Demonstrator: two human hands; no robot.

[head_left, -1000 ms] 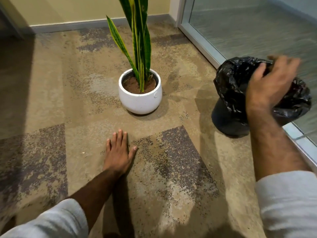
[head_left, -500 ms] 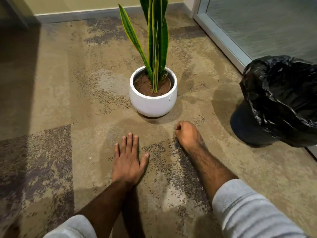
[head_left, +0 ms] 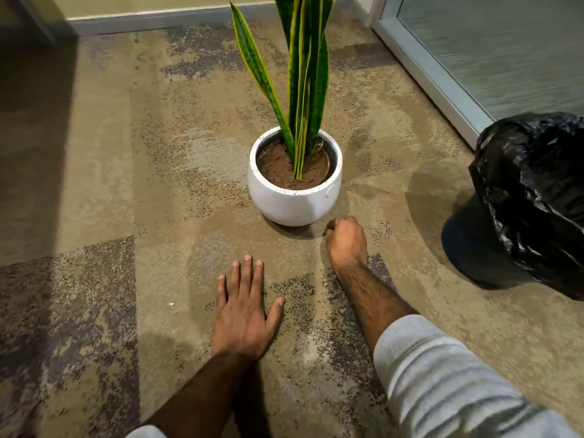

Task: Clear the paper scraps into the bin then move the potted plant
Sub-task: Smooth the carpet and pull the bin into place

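Observation:
A snake plant with tall green, yellow-edged leaves grows in a round white pot [head_left: 294,203] standing on the carpet at the centre. My left hand [head_left: 245,308] lies flat on the carpet, fingers spread, in front of the pot. My right hand [head_left: 346,238] is curled into a fist on the carpet just right of the pot's base, close to it; I cannot see anything in it. The bin [head_left: 534,200], lined with a crumpled black bag, stands at the right edge. One tiny white paper scrap [head_left: 171,303] lies left of my left hand.
A glass door with a grey metal frame [head_left: 436,77] runs along the back right, just behind the bin. A wall with a grey skirting board [head_left: 151,18] closes the far side. Patterned beige and grey carpet [head_left: 94,184] stretches to the left.
My right hand has come away from the bin's bag and down to the carpet beside the pot, fingers curled. My left hand stays flat on the floor. The view has shifted left and closer.

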